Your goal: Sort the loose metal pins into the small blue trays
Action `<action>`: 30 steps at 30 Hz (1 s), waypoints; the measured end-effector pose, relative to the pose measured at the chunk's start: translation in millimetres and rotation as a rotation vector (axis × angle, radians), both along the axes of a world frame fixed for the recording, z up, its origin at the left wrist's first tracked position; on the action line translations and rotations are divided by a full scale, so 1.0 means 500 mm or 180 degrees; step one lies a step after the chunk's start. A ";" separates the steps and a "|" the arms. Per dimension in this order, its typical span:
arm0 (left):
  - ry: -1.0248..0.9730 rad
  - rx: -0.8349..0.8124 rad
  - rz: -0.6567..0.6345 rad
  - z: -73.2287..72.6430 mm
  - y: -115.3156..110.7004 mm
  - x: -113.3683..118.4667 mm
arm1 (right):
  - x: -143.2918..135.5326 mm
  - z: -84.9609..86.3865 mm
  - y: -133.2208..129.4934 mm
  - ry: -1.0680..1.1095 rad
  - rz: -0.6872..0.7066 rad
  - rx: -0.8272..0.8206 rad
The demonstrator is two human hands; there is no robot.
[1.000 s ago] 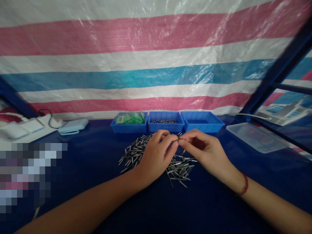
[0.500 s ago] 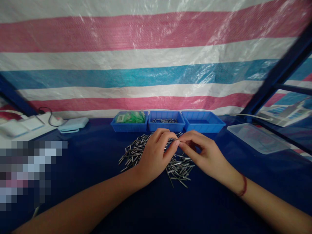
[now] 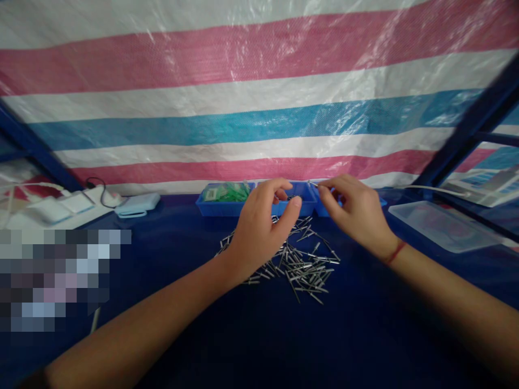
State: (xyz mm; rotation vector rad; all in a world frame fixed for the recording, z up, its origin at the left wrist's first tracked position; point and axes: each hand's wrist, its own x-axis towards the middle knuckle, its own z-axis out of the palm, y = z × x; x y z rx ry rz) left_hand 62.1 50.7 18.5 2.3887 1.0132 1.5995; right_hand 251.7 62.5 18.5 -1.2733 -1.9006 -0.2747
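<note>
My left hand [image 3: 261,232] is over the pile of metal rivets [image 3: 310,270], its thumb and fingers apart with nothing seen between them. To its right, my right hand [image 3: 357,210] pinches a thin metal rivet [image 3: 312,183] at its fingertips, above the blue bins. The middle blue bin [image 3: 308,208] is partly behind my left hand and has some metal pieces in it. My right hand hides much of the right blue bin [image 3: 322,209]. Green packets [image 3: 232,191] lie in the left blue bin [image 3: 221,209].
A clear plastic lid [image 3: 441,227] lies on the blue table [image 3: 259,346] at the right. On the left are a white power strip [image 3: 87,208] with plugs and a light blue case [image 3: 138,205]. A striped sheet [image 3: 243,124] hangs behind the bins.
The hands have parted. My right hand has moved up and away toward the bins with a rivet, while my left hand has risen slightly and opened. The view has shifted a little.
</note>
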 end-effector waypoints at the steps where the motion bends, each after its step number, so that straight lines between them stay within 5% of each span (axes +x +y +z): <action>1: -0.0053 0.0013 0.0032 0.008 0.000 -0.003 | -0.001 0.003 0.019 -0.0142 -0.0111 -0.0001; 6: -0.0006 -0.0044 0.0149 0.037 -0.005 -0.035 | -0.013 -0.003 0.064 -0.0585 -0.0341 -0.0313; 12: 0.0505 -0.0280 0.0385 0.041 -0.001 -0.098 | -0.020 -0.022 -0.015 -0.0287 0.0372 -0.0450; 22: 0.1348 -0.0889 0.0567 -0.042 -0.009 -0.205 | -0.032 -0.067 -0.066 -0.0195 0.1219 -0.0898; 30: 0.1360 -0.1138 0.0459 -0.078 -0.015 -0.194 | -0.031 -0.080 -0.061 -0.0083 0.1191 -0.0971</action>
